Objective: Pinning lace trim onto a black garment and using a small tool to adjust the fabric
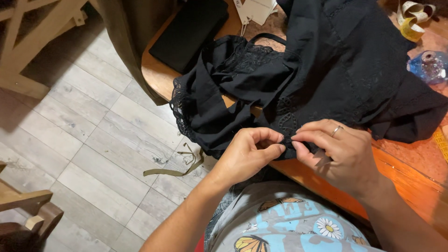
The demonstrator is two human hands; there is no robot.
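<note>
1. A black lace-trimmed fabric garment was spread across the orange wooden table, its lace hem hanging over the table's near edge.
2. The garment's near hem was pinched between thumb and fingertips of the left hand and the ringed right hand, both pressed together at one spot, apparently to hold a small detail taut.
3. A coiled yellow measuring tape and a clear blue glass object, its contents not discernible, lay at the table's far right.
</note>
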